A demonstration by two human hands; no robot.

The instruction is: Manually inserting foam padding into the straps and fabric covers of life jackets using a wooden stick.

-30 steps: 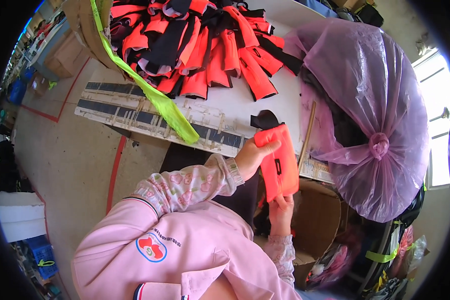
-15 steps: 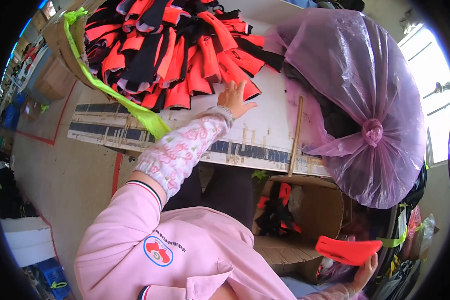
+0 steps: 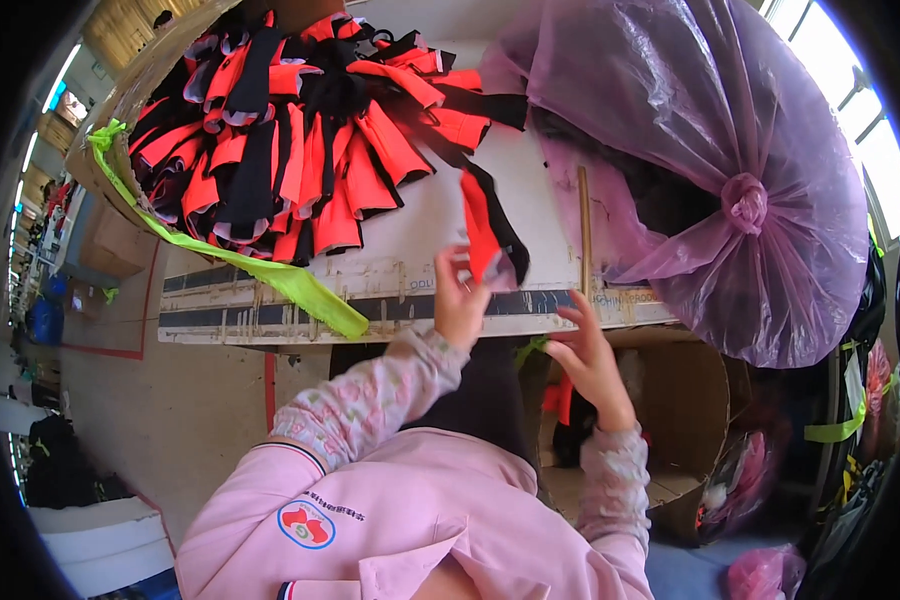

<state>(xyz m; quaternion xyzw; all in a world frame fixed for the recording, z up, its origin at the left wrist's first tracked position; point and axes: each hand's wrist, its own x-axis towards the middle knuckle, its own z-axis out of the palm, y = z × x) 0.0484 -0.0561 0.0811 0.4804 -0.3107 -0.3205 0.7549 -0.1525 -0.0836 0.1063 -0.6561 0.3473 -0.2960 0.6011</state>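
A narrow red-orange and black fabric piece [image 3: 480, 215] hangs slantwise over the front of the white tabletop [image 3: 420, 225]. Its near end is pinched in the fingers of my left hand [image 3: 460, 308], and its far end tapers toward the pile. My right hand [image 3: 592, 362] is raised just past the table's front edge, fingers spread and holding nothing. Beyond my left hand lies a big pile of similar tube-like pieces [image 3: 355, 190], red-orange and black, fanned out with their openings toward me.
A knotted, translucent purple bag [image 3: 710, 130] bulges over the table's right side, beside a thin wooden stick [image 3: 584, 225]. A neon yellow strip [image 3: 300, 290] runs along the left edge of the pile. Under the table stands an open cardboard box [image 3: 680, 410] with red and black pieces inside.
My left hand has drawn one piece from the pile toward me. My right hand has come up from the lower right to the table edge, and the red piece it held is gone from it.
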